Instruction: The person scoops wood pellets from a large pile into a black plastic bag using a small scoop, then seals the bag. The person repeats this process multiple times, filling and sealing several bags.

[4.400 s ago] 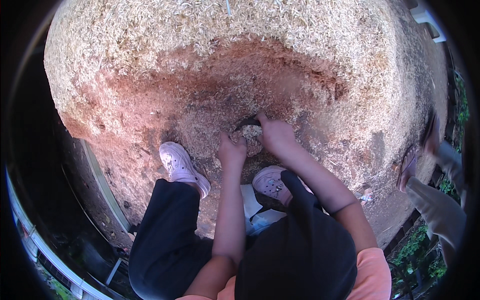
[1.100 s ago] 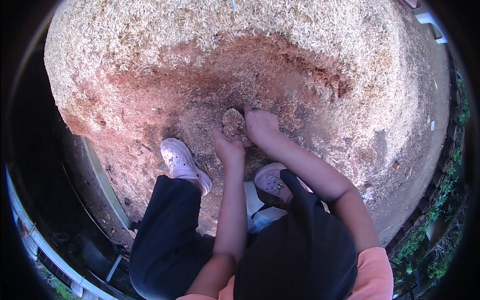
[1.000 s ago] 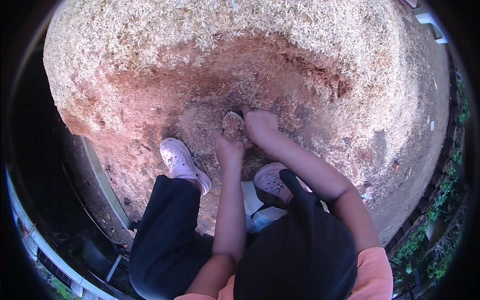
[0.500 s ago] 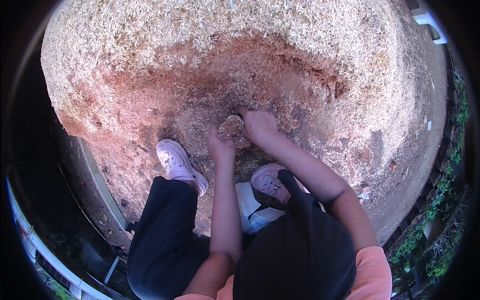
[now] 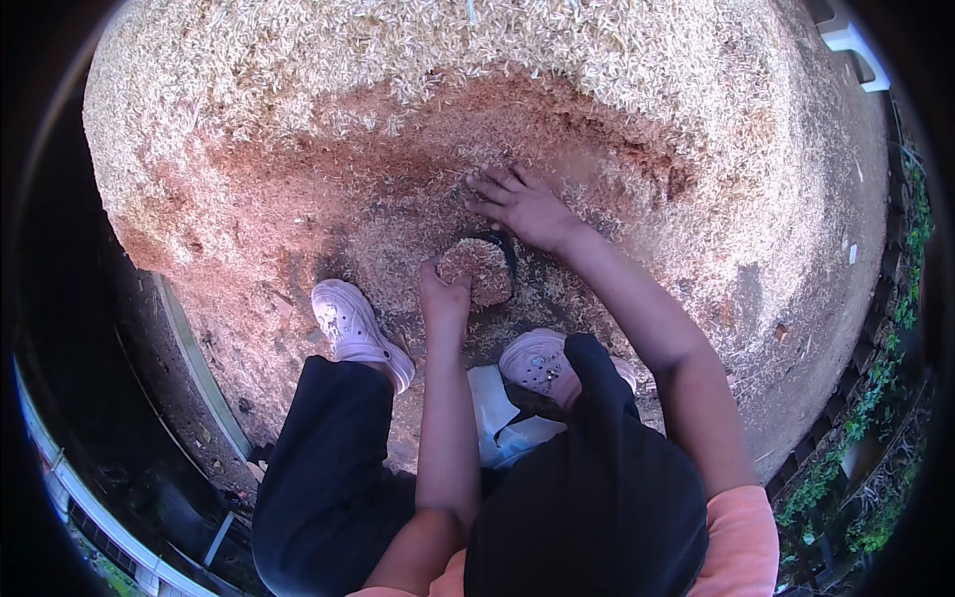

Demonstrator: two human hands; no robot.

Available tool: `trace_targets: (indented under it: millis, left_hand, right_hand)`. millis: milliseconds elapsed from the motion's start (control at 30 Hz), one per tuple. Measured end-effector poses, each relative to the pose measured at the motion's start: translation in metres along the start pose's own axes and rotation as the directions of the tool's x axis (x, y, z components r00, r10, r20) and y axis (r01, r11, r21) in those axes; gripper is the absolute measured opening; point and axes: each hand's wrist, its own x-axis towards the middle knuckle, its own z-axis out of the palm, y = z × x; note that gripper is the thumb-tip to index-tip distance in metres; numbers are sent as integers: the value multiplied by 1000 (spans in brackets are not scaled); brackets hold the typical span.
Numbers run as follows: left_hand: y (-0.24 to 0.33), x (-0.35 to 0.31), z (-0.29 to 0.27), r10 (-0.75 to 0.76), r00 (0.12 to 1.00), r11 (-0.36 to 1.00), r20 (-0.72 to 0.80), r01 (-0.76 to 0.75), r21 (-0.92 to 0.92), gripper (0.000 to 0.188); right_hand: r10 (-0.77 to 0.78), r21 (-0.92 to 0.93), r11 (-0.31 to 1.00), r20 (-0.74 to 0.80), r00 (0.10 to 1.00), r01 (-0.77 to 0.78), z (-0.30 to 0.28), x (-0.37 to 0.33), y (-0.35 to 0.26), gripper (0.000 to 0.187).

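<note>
Between my feet and the heap stands a small black pot or bag (image 5: 511,267), full to the top with a brown mix of husks and soil (image 5: 477,271). My left hand (image 5: 445,300) grips its left side, the thumb over the edge. Just beyond the pot, my right hand (image 5: 527,211) reaches over the loose reddish mix (image 5: 418,184) with fingers spread and nothing in them. Whether its fingertips touch the mix I cannot tell.
A pale husk heap (image 5: 448,50) spreads across the far side. My pink clogs (image 5: 348,318) stand on either side of my left forearm. A white and blue sack (image 5: 497,398) lies between them. A board edge (image 5: 204,368) runs at left; a white plastic piece (image 5: 856,50) lies far right.
My right hand has let go of the pot and moved away and to the right, its fingers opening out. The pot's dark right side now shows. My left hand stays at the pot.
</note>
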Motion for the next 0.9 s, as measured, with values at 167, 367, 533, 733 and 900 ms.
trace_targets:
  millis: [167, 367, 533, 733, 900]
  left_hand:
    - [7, -3, -6, 4, 997, 997, 77, 2, -75, 55]
    - [20, -4, -12, -165, 967, 954, 195, 207, -217, 56]
    - [46, -16, -29, -254, 893, 911, 371, 350, -219, 74]
    - [63, -20, -36, -231, 865, 874, 446, 386, -296, 78]
    - [56, -14, -32, -210, 856, 846, 473, 401, -351, 79]
  right_hand:
    - [-61, -105, 992, 65, 996, 67, 18, -28, 19, 48]
    - [306, -206, 936, 65, 950, -287, -6, -65, 13, 47]
    - [103, -145, 979, -238, 966, -140, -25, -15, 43, 49]
    - [138, -165, 977, 26, 990, -132, -19, -14, 60, 53]
    - [219, 40, 973, 174, 960, -229, -24, -65, 54, 55]
